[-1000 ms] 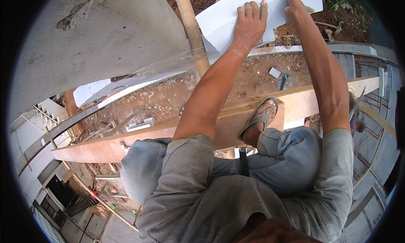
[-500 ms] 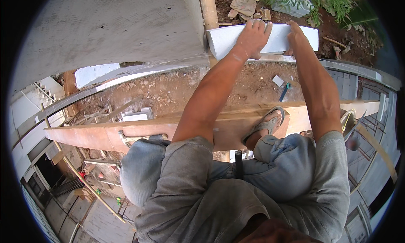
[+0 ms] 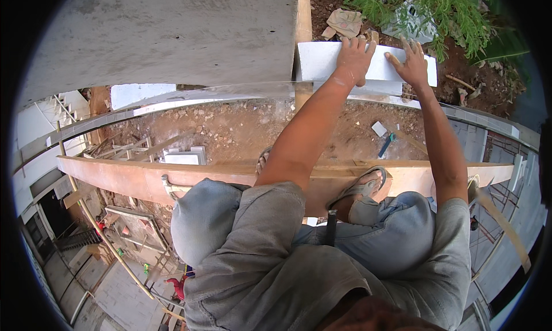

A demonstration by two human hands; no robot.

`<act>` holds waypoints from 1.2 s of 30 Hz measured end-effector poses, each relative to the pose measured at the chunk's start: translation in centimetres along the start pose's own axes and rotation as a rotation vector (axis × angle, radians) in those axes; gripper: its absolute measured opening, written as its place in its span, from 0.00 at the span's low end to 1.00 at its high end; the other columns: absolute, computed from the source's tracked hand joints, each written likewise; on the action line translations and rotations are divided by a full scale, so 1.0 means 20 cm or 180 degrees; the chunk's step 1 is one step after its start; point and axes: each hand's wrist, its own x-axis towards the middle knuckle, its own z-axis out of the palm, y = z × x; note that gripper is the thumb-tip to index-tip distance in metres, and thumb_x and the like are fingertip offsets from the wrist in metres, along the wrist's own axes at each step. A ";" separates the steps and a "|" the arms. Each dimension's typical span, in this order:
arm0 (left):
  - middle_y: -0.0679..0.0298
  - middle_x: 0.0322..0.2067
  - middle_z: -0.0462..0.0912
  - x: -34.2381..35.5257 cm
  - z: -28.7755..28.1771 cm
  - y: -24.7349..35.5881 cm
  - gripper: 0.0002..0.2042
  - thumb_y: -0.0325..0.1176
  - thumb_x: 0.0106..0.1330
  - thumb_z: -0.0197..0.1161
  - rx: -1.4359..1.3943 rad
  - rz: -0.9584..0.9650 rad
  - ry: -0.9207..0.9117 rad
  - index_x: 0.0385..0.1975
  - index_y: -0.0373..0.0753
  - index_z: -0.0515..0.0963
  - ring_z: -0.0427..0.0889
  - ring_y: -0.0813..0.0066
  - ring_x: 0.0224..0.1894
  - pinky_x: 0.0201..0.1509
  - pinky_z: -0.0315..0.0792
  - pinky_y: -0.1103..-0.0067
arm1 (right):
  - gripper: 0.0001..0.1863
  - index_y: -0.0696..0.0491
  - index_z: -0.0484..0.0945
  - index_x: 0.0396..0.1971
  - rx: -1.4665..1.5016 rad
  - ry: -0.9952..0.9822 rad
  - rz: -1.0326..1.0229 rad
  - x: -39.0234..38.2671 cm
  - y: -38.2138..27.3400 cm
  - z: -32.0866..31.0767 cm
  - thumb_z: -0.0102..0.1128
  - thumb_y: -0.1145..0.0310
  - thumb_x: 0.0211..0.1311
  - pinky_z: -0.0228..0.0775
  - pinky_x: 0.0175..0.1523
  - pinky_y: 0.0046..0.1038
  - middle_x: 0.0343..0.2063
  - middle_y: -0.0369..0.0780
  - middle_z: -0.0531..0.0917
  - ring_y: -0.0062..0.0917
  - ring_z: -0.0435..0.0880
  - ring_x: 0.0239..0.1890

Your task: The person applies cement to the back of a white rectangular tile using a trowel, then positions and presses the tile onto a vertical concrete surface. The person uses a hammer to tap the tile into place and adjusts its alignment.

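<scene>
A white lightweight building block (image 3: 322, 60) lies lengthwise along a narrow wall course, its left end close to a wooden post. My left hand (image 3: 355, 60) straddles the middle of the block, fingers over its far edge and thumb down its near side. Toward the block's right end, my right hand (image 3: 409, 66) rests with fingers stretched out and spread, thumb apart. Under the block another white block face (image 3: 368, 88) shows. The block's underside is hidden.
I squat on a raised wooden plank (image 3: 126, 178), a sandalled foot (image 3: 368, 184) on it. A grey plastered wall (image 3: 172, 37) stands at the far left. Below lie rubble, stacked white blocks (image 3: 184, 157) and a blue-handled tool (image 3: 386, 146). A person in red (image 3: 178, 286) is lower left.
The block has gone from tilted to lying flatter along the course. My right hand's fingers have loosened and spread over it, while my left hand stays around its middle.
</scene>
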 end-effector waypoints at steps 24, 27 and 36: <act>0.54 0.65 0.64 -0.11 0.04 -0.01 0.51 0.37 0.41 0.76 -0.0074 -0.0333 0.0186 0.71 0.56 0.56 0.59 0.55 0.69 0.69 0.44 0.41 | 0.65 0.35 0.47 0.73 -0.0807 -0.1032 -0.0906 -0.20 -0.32 -0.18 0.78 0.61 0.30 0.66 0.55 0.67 0.68 0.50 0.57 0.48 0.65 0.66; 0.56 0.66 0.63 -0.11 0.04 -0.01 0.55 0.42 0.37 0.79 -0.0083 -0.0317 0.0198 0.71 0.58 0.55 0.58 0.57 0.69 0.70 0.44 0.42 | 0.66 0.34 0.46 0.73 -0.0786 -0.1036 -0.0904 -0.20 -0.29 -0.16 0.80 0.60 0.29 0.67 0.55 0.67 0.67 0.49 0.61 0.47 0.65 0.66; 0.53 0.65 0.66 -0.06 -0.03 -0.34 0.54 0.57 0.35 0.78 -0.0564 -0.0537 -0.0845 0.70 0.54 0.61 0.61 0.51 0.69 0.69 0.54 0.48 | 0.56 0.35 0.55 0.71 -0.1530 -0.0037 -0.1276 -0.25 -0.21 -0.06 0.78 0.60 0.38 0.70 0.57 0.59 0.62 0.46 0.71 0.43 0.73 0.61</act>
